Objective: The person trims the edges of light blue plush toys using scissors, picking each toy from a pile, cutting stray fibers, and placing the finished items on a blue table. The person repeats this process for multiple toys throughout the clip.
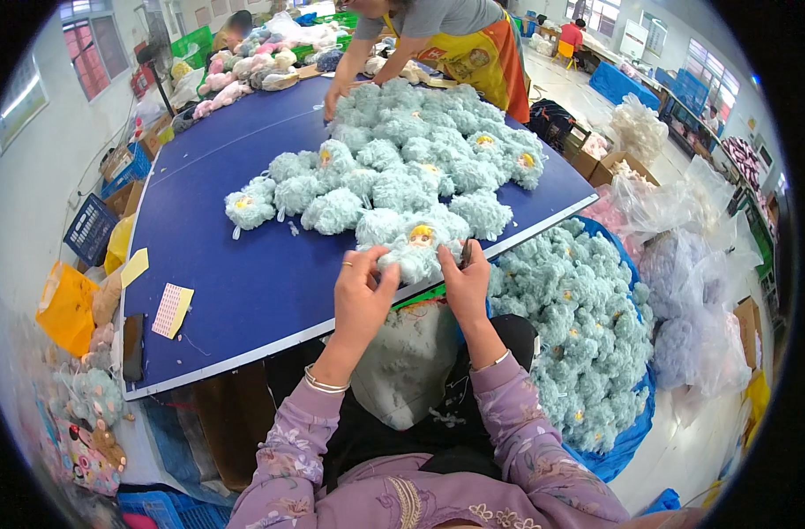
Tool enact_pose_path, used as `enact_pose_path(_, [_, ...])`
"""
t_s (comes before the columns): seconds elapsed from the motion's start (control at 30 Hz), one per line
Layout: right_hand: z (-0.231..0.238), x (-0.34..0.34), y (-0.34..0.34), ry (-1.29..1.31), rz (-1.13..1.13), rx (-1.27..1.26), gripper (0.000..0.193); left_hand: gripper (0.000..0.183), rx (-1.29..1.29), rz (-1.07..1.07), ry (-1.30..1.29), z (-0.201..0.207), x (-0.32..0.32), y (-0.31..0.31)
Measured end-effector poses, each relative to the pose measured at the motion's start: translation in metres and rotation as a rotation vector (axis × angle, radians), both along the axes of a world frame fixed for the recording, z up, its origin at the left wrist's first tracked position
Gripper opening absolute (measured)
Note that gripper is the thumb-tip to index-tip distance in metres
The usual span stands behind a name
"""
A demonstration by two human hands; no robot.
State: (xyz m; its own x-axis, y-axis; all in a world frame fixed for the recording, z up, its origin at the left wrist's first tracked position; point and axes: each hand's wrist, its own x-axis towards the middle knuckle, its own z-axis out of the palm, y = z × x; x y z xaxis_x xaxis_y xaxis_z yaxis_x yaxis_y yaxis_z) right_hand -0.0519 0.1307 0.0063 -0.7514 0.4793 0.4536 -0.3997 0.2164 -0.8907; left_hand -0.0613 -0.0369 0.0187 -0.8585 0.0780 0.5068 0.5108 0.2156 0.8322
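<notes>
At the centre of the frame we see the left hand (363, 295) and the right hand (466, 286) both closed around a fluffy blue toy (417, 249) at the near edge of the blue table (243, 273); just above lies a heap of the same toys (402, 159); a blue bag (627, 441) of more sits lower right.

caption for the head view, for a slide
Both hands, left and right, hold a fluffy teal plush toy at the blue table edge.
</notes>
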Motion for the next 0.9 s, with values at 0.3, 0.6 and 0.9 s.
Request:
enact_pose_path(0.3, [0.005, 0.011, -0.007, 0.001, -0.03, -0.05, 0.019, 0.03, -0.271, -0.026, -0.006, 0.026, 0.024, 0.007])
enact_pose_path(0.6, [-0.007, -0.006, 0.014, 0.035, 0.074, -0.15, 0.019, 0.05, -0.29, -0.538, -0.359, 0.053, -0.031, -0.01])
enact_pose_path(0.9, [0.024, 0.017, 0.1, -0.058, -0.111, -0.208, 0.013, 0.128, -1.171, -0.073, 0.143, 0.277, -0.188, -0.062])
